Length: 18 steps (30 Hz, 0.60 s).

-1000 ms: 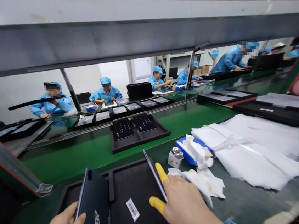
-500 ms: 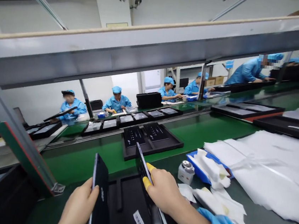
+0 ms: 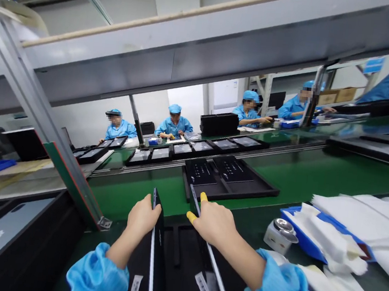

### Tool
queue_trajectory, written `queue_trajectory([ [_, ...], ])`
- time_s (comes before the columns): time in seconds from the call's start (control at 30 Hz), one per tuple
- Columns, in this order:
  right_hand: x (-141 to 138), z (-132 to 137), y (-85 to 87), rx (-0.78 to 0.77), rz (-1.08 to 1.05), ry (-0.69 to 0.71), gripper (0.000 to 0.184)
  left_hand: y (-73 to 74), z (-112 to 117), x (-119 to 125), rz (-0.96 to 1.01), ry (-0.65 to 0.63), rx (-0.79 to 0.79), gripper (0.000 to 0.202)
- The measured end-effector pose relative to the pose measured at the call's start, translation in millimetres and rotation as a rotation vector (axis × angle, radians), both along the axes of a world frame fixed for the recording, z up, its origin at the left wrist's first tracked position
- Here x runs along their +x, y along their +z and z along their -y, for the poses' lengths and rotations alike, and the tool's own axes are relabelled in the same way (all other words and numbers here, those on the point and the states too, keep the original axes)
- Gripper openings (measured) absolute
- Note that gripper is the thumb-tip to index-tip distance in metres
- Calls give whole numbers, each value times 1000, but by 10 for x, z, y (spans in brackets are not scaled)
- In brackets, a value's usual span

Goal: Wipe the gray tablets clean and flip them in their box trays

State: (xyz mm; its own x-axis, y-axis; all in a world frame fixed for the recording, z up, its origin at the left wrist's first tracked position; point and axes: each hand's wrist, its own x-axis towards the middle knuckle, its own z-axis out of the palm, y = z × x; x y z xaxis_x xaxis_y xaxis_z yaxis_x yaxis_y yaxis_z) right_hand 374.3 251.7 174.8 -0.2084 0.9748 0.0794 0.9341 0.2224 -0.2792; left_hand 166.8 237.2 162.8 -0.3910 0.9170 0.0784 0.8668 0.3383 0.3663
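Observation:
My left hand (image 3: 141, 218) pinches the upper edge of a dark tablet (image 3: 157, 252), which stands on its long edge. A second tablet (image 3: 215, 271), also upright on edge and tilted a little, is gripped by my right hand (image 3: 216, 224). Yellow finger covers show on two of that hand's fingers. Both tablets are over a black divided tray (image 3: 186, 269), and I cannot tell whether their lower edges touch it. White printed labels (image 3: 203, 289) show beside the tablets.
Ahead on the green belt lies a black tray (image 3: 252, 193) with two dark printed pieces. To the right are a metal-topped bottle (image 3: 281, 235), a blue box of wipes (image 3: 312, 218) and white sheets (image 3: 384, 223). Stacked trays of tablets (image 3: 15, 224) stand left, by a metal post (image 3: 64, 159). Co-workers sit opposite.
My view has turned left, so the surroundings sit further right. Both hands still hold the tablets on edge, now more parallel. More of the left tray stack shows.

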Motion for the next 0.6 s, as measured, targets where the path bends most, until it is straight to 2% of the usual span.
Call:
queue_trajectory([
  [0.13,-33,-21,-7,-25,-19,6,66,-4,-73,-28,11,-42,-84,30],
  [0.3,19,-61,26,-124,-77,40,31,37,-52,-98,-1,-93,-139,37],
  [0.47,86,55,97,-40,-128,-2,33,162,272,-16,-100,-36,73,31],
  [0.53,107,144,7,64,-163,-22,33,110,462,52,-150,19,197,33],
  [0.6,143,229,-203,201,-199,-22,35,-47,648,113,-195,66,311,45],
])
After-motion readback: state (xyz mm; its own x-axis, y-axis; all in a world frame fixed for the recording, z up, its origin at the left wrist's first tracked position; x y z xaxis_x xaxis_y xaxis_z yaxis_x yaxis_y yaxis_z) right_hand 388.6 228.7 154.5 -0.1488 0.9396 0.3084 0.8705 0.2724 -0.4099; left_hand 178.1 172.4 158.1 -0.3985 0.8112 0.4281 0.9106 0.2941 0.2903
